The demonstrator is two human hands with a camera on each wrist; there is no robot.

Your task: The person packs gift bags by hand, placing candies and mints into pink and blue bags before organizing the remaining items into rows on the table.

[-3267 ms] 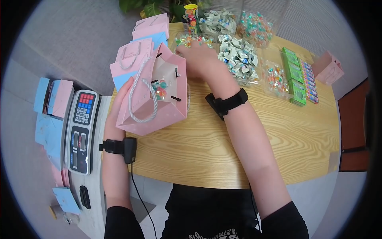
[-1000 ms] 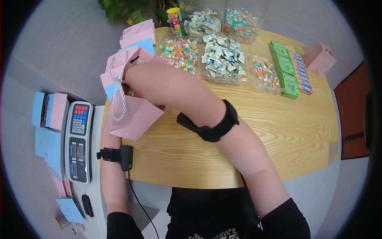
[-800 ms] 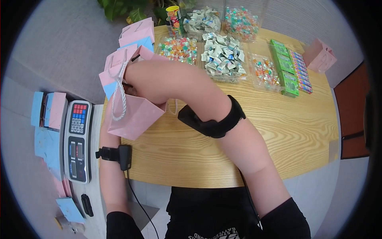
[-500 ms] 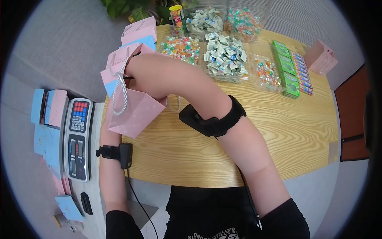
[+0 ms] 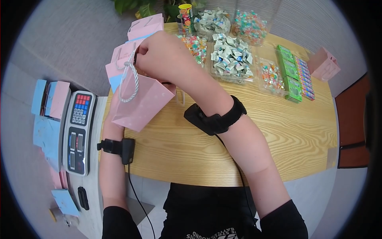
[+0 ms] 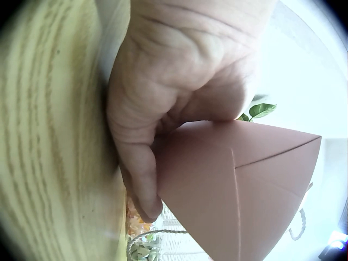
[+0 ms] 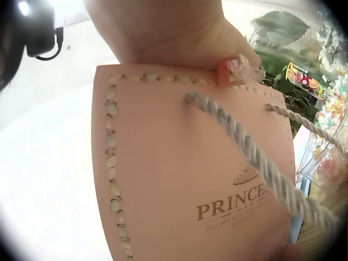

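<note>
A pink paper gift bag (image 5: 143, 101) with white rope handles stands tilted at the table's left side. My left hand (image 6: 163, 98) grips its lower part, thumb and fingers at its side; in the head view the bag mostly hides that hand. Over the bag's mouth is my right hand (image 5: 165, 51), its fingers curled. In the right wrist view a red wrapped candy (image 7: 232, 72) pokes out from that hand at the rim, and "PRINCESS" lettering shows on the bag. The bag's contents are hidden. Right behind the right hand lies a tray of colourful candies (image 5: 199, 48).
Trays of white-wrapped pieces (image 5: 232, 59) and of loose candies (image 5: 271, 75) line the back, near green boxes (image 5: 289, 73) and a yellow-lidded tube (image 5: 185, 20). Other pink bags stand behind left (image 5: 145, 26) and far right (image 5: 324, 64). A scale (image 5: 79, 131) is at left.
My right hand went from the candy tray down into the bag, and has now risen to its mouth with fingers curled. The left hand keeps its grip on the bag.
</note>
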